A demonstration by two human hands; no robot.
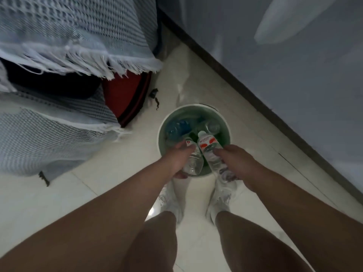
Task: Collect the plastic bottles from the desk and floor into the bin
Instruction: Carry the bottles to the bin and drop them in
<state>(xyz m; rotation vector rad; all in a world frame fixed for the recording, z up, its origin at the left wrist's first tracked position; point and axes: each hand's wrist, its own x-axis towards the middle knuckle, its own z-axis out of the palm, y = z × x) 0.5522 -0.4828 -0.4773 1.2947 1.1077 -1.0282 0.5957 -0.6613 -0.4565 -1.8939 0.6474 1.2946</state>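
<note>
While standing over the white bin (162, 122) on the pale floor (117, 173), grips one clear plastic bottle (193, 162) in the left hand (179, 160) and a red-labelled bottle (211, 152) in the right hand (235, 162), fingers (182, 147) curled round both. Holds them side by side, nearly touching, tilted over the bin's near rim. Shows more bottles (177, 127) lying inside.

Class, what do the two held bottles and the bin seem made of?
Left bottle, in the left hand, and right bottle, in the right hand: clear glossy plastic, probably; both see-through, with printed labels. Bin: likely smooth moulded plastic, white rim, green inside.
</note>
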